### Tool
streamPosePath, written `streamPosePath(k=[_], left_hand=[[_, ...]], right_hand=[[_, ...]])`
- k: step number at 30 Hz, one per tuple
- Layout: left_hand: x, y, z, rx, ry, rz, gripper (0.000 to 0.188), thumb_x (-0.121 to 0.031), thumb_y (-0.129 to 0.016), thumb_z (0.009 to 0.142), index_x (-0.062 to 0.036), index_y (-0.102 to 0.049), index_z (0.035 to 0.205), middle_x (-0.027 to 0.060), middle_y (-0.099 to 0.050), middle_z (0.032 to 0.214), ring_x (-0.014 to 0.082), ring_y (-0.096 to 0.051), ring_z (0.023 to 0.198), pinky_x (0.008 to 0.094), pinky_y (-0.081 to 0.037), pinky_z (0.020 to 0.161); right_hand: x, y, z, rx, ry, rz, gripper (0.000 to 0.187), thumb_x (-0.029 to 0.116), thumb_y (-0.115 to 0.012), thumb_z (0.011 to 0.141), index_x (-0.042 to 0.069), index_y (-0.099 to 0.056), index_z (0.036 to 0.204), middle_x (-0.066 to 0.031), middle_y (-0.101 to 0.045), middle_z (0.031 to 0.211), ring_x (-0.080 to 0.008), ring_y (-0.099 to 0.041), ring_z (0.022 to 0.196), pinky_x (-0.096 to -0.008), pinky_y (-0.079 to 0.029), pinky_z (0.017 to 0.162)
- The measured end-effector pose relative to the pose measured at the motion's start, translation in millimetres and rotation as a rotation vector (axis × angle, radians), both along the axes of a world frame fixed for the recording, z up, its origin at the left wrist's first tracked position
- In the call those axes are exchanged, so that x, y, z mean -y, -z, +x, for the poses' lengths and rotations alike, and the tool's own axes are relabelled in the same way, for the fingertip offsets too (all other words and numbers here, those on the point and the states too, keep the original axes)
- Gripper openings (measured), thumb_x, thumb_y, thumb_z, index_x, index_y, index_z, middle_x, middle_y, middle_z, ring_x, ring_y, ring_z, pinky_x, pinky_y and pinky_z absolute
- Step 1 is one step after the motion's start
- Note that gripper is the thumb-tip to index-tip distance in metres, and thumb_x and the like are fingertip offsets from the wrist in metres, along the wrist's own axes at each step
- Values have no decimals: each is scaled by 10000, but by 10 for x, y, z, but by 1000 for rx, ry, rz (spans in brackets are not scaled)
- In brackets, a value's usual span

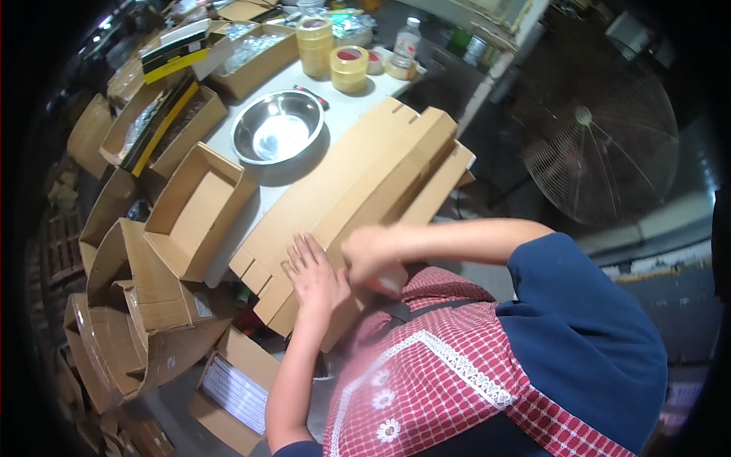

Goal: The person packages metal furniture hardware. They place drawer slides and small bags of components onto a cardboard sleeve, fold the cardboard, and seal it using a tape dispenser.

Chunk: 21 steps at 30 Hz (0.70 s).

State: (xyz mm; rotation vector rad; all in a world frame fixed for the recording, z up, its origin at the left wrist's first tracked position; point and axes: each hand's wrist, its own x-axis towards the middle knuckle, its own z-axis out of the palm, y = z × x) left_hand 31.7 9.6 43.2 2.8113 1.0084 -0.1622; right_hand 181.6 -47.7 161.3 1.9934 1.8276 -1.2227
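Brown carton (335, 194) lies across the white table (350, 110), near a steel bowl (278, 137); left hand (312, 280) rests flat on it, fingers spread; right hand (371, 255) blurs beside it, grip unclear to me; a fan (583, 118) stands rightward.

On the table (282, 183), cardboard (343, 181) lies before and right of the bowl (278, 129). A box (199, 213) sits left of the bowl; tape (349, 72) stands behind it, left of a bottle (407, 44). Right of the table is a fan (601, 145).
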Motion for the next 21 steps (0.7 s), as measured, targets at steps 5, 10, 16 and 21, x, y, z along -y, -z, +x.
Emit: streamPosePath(k=[5, 10, 16, 21], left_hand=[[65, -22, -15, 2, -86, -49, 1072, -415, -700, 810, 103, -140, 1564, 315, -237, 1594, 505, -298, 1440, 647, -243, 1158], [118, -17, 32, -19, -132, -9, 1093, -433, -717, 791, 75, -144, 1572, 310, -273, 1574, 521, -283, 1439, 666, -232, 1159], [155, -35, 14, -6, -201, 92, 1454, -705, -855, 532, 21, -159, 1583, 271, -317, 1562, 496, -295, 1448, 665, -305, 1124], [221, 125, -14, 69, -148, 131, 1358, -578, -899, 573, -16, -192, 1587, 238, -357, 1546, 446, -344, 1437, 603, -324, 1142]], right_hand=[[335, 564, -173, 65, -287, 317, 376, 307, -761, 688, 37, -777, 949, -173, -760, 948, -300, -749, 899, -424, -603, 772], [126, 396, 174, -223, -189, 188, 397, 376, -690, 758, 11, -774, 889, -218, -740, 869, -383, -731, 837, -458, -597, 756], [478, 975, 259, -475, 106, -290, 356, 299, -775, 669, 9, -792, 875, -134, -758, 867, -246, -714, 818, -348, -560, 762], [337, 152, 1147, -800, 384, -104, 362, 255, -764, 789, 10, -779, 1056, -107, -764, 962, -208, -713, 876, -332, -557, 844]])
